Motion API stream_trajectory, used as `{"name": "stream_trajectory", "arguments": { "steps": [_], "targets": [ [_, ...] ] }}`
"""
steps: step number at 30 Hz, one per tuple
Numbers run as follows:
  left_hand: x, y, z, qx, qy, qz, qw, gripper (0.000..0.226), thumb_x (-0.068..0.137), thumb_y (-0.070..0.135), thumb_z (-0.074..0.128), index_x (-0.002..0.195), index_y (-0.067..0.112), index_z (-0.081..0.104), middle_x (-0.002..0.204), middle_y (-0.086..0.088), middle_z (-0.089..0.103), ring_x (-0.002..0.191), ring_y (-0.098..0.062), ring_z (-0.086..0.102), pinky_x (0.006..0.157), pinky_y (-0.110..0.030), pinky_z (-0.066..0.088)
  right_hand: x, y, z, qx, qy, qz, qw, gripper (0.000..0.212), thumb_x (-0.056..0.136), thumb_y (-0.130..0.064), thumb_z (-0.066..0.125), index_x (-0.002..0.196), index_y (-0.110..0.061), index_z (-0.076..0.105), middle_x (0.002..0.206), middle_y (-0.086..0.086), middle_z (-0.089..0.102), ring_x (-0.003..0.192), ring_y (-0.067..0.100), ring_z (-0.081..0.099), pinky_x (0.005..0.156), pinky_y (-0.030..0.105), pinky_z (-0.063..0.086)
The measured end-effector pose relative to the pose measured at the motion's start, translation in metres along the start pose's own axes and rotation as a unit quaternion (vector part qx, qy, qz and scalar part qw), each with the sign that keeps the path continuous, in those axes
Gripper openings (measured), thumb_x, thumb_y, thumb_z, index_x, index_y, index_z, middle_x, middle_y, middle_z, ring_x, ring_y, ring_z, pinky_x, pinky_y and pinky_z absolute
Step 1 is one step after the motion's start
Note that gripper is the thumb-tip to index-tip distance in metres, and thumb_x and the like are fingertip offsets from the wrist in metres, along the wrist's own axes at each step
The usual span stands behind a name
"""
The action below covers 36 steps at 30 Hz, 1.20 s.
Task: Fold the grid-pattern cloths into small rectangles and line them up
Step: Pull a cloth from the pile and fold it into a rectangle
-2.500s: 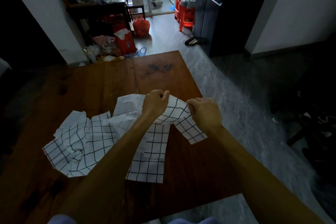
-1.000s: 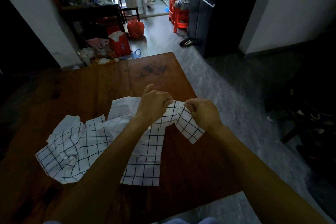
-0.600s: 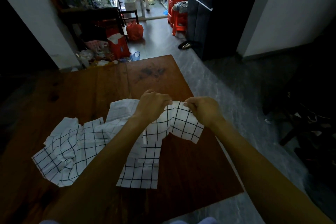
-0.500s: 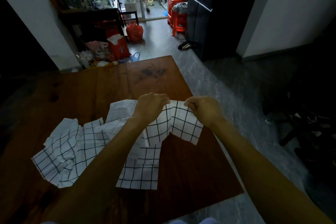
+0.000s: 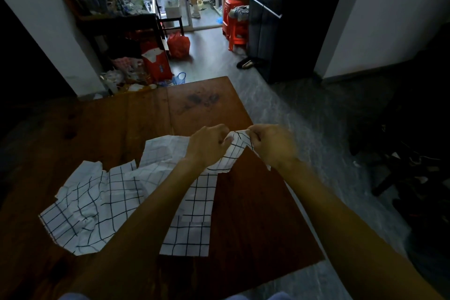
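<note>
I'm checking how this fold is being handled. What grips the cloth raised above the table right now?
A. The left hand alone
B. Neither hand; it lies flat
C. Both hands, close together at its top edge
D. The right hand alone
C: the left hand and right hand each pinch the top of the raised grid cloth, which hangs down over the wooden table.

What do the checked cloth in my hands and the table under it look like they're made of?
Checked cloth: thin woven fabric, matte white with dark grid lines; it creases and droops between the left hand and right hand. It could be stiff paper-like cloth, hard to tell. Table: reddish-brown wood, smooth, slightly glossy, with visible plank seams and grain.
</note>
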State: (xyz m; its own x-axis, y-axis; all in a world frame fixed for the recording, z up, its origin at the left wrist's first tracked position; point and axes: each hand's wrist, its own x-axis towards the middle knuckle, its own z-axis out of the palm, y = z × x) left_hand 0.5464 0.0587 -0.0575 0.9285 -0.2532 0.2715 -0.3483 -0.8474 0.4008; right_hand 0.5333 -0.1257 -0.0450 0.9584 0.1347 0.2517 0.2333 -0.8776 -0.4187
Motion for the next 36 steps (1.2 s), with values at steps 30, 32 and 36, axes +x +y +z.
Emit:
{"name": "stream_trajectory", "arguments": {
  "steps": [30, 32, 36],
  "targets": [
    [0.005, 0.03, -0.001, -0.208, 0.059, 0.038, 0.976, 0.012, 0.093, 0.018, 0.058, 0.084, 0.014, 0.065, 0.076, 0.001, 0.065, 0.066, -0.016, 0.06, 0.06, -0.033, 0.049, -0.012, 0.006, 0.003, 0.223, 0.022, 0.018, 0.974, 0.023, 0.092, -0.042, 0.056, 0.095, -0.023, 0.07, 0.08, -0.015, 0.065, 0.074, -0.001, 0.061, 0.063, 0.01, 0.044],
    [0.005, 0.032, -0.002, -0.208, 0.061, 0.043, 0.975, 0.015, 0.093, 0.018, 0.058, 0.08, 0.013, 0.064, 0.073, 0.0, 0.064, 0.064, -0.018, 0.058, 0.059, -0.032, 0.047, -0.013, 0.004, 0.001, 0.241, 0.029, 0.006, 0.97, 0.025, 0.093, -0.041, 0.055, 0.097, -0.021, 0.071, 0.081, -0.014, 0.067, 0.074, -0.002, 0.062, 0.063, 0.009, 0.046],
    [0.012, 0.035, -0.008, -0.218, 0.103, 0.001, 0.97, 0.015, 0.091, 0.016, 0.06, 0.076, 0.019, 0.062, 0.069, 0.016, 0.057, 0.062, -0.001, 0.055, 0.059, -0.012, 0.042, -0.013, 0.006, 0.0, 0.22, 0.021, 0.018, 0.975, 0.021, 0.095, -0.033, 0.055, 0.098, -0.018, 0.069, 0.078, -0.016, 0.061, 0.068, -0.009, 0.055, 0.061, 0.003, 0.04]
  ]
}}
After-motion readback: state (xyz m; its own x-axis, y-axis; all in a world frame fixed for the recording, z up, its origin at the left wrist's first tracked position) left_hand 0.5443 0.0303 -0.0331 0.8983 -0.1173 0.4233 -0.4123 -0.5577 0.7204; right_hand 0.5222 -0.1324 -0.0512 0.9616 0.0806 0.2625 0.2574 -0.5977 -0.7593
